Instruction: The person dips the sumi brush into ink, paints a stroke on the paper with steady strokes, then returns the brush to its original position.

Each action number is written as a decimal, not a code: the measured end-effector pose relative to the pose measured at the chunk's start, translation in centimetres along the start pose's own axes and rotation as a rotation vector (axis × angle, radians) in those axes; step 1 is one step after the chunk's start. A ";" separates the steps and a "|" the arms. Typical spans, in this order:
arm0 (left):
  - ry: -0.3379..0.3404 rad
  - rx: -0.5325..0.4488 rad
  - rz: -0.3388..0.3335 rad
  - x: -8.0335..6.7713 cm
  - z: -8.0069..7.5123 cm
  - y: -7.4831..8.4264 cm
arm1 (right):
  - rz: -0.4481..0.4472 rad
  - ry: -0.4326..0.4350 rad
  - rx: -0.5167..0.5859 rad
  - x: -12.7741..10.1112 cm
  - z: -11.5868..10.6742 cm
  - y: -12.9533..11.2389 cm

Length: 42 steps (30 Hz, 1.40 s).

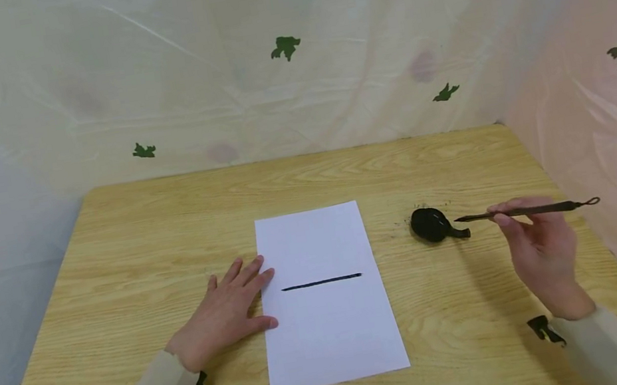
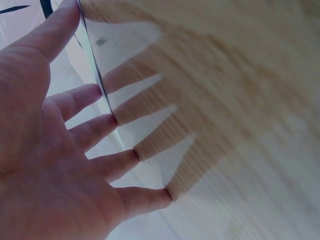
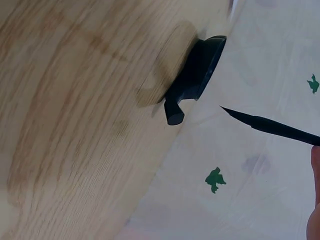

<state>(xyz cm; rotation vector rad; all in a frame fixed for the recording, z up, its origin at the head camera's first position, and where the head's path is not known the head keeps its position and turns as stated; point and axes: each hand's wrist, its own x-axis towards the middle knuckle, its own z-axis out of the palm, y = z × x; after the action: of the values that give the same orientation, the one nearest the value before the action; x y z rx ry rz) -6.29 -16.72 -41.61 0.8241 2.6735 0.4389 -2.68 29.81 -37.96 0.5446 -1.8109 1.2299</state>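
A white sheet of paper (image 1: 331, 337) lies on the table, crossed by one black horizontal stroke (image 1: 321, 282). My left hand (image 1: 227, 310) is spread at the sheet's left edge, its fingertips resting on paper and tabletop. The right hand (image 1: 544, 249) pinches a dark writing brush (image 1: 535, 210), held nearly level with its pointed tip toward the left. Just left of that tip sits a small black ink dish (image 1: 430, 224) with a short handle. In the right wrist view the brush tip (image 3: 245, 117) is apart from the dish (image 3: 195, 70).
The wooden table (image 1: 169, 228) ends at a back edge against a pale plastic sheet (image 1: 247, 108) with green bird-like shapes. Similar sheeting hangs at left and right. Small dark specks surround the ink dish.
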 end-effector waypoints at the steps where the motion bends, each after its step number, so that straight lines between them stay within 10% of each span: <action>1: 0.001 0.000 0.002 0.0 0.0 0.0 | -0.006 -0.017 -0.048 0.0 0.1 0.0; 17: -0.006 -0.013 -0.005 0.0 -0.1 0.0 | -0.223 -0.291 -0.426 -1.5 -0.7 1.7; 22: -0.008 -0.013 -0.002 -0.1 -0.3 0.1 | -0.316 -0.436 -0.414 -1.8 -1.3 2.3; 32: -0.013 -0.014 -0.002 0.1 -0.2 0.0 | -0.221 -0.817 -0.462 -2.9 -2.7 2.3; 42: -0.012 -0.019 -0.003 0.1 -0.1 -0.1 | -0.458 -0.986 -0.519 -3.3 -2.8 2.8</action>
<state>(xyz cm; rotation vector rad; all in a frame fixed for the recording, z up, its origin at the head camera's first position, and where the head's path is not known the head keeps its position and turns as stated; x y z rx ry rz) -6.39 -16.74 -41.56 0.8144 2.6553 0.4572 -1.86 33.17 -41.82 1.3021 -2.4625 0.1006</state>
